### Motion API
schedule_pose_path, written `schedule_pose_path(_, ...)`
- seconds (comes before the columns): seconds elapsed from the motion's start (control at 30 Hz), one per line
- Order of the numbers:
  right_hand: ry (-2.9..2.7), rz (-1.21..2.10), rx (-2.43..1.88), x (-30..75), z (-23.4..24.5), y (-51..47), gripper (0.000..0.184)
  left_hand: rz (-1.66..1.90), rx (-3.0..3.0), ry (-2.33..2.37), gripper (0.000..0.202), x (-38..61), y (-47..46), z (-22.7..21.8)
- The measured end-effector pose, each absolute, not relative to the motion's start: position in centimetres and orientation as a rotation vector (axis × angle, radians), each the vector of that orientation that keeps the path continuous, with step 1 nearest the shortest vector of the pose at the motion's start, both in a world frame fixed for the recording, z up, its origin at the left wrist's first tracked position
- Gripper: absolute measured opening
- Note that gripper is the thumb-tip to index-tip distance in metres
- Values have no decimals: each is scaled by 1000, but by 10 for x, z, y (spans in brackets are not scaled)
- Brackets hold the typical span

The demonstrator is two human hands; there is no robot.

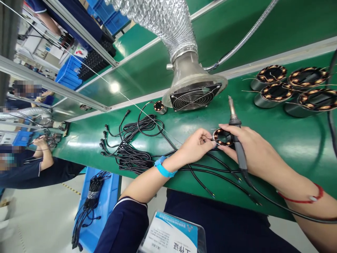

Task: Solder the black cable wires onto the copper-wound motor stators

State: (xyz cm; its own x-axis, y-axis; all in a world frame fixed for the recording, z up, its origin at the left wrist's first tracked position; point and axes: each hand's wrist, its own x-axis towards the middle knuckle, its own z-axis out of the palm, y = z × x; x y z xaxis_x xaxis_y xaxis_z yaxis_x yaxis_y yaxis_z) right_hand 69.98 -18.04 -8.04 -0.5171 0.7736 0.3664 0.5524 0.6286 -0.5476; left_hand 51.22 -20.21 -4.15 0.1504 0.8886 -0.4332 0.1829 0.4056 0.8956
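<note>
Through the head camera I find the small wound ring (219, 141) between both hands over the green bench (279, 147), open face up. My right hand (246, 144) holds it between finger and thumb while also carrying the soldering iron (240, 153). The iron's long axis crosses the ring's right side; its tip points past the ring toward the fan hood (196, 99), apart from the windings. My left hand (198, 146) pinches narrowly at the ring's left edge, apparently on a thin wire (207, 138).
</note>
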Motion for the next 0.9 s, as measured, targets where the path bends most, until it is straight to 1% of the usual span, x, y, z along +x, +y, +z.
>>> schedule_pose_path(0.07, -2261, 503, -1036, 700, -80, -181, 46, 710, 1051, 1373, 13, 515, -205, -39)
schedule_pose_path(0.17, -2256, 484, -1017, 701, -80, -181, 45, 720, 971, 1373, 15, 516, -206, -35)
schedule_pose_path(0.33, -2281, 457, -983, 703, -78, -179, 46, 474, 940, 1307, 14, 512, -205, -31)
schedule_pose_path(0.4, -2287, 432, -975, 703, -78, -179, 47, 428, 965, 1267, 13, 508, -206, -32)
schedule_pose_path(0.5, -2284, 368, -968, 701, -77, -179, 47, 518, 941, 1154, 12, 502, -207, -34)
schedule_pose_path(0.63, -2319, 354, -932, 698, -78, -180, 46, 679, 958, 1014, 27, 498, -207, -35)
schedule_pose_path(0.7, -2319, 373, -906, 698, -79, -179, 47, 679, 1023, 1014, 26, 496, -208, -31)
schedule_pose_path(0.77, -2295, 391, -899, 698, -79, -179, 46, 564, 1210, 1077, 22, 494, -213, -22)
schedule_pose_path(0.8, -2285, 398, -899, 699, -79, -178, 46, 450, 1367, 1114, 18, 491, -218, -15)
schedule_pose_path(0.9, -2274, 419, -894, 703, -76, -177, 52, -57, 1947, 1140, 15, 483, -238, 4)
